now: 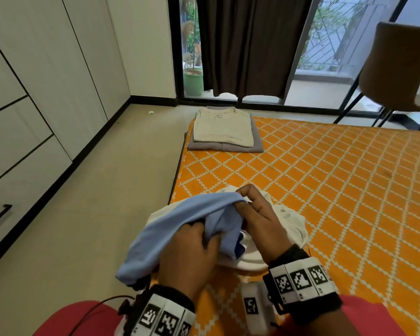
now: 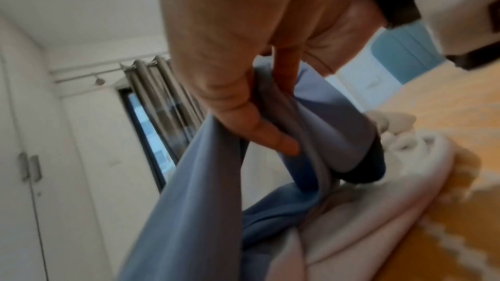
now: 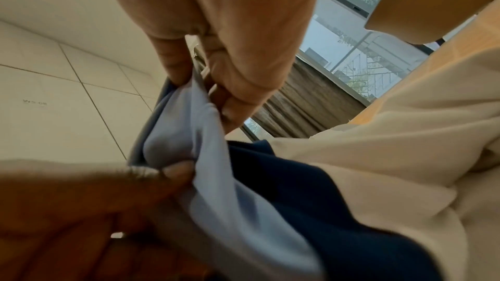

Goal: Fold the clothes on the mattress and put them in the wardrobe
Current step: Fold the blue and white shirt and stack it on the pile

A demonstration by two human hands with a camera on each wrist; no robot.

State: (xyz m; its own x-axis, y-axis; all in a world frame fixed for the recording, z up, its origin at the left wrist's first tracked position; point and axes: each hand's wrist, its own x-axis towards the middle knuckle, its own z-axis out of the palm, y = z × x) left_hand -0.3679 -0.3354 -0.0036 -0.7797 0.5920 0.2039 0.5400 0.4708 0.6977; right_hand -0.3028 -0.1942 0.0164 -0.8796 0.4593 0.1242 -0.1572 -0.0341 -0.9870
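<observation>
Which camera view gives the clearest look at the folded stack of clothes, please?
The head view: the folded stack lies whole at the mattress's far corner, cream garment on top of grey. Neither wrist view shows it; both show the blue garment held in the hands.

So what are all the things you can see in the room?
Blue shirt: one, light blue, held up over the near mattress corner.
White clothes: a heap, cream, under the blue shirt.
Folded clothes: two, cream on grey, far mattress corner.
Mattress: one, orange with white diamonds.
Wardrobe: one, white, left, doors closed.
Curtain: one, dark brown, at the window.
Chair: one, brown, far right.
Plant pot: one, green, outside.
Left hand: grips blue shirt.
Right hand: grips blue shirt.
</observation>
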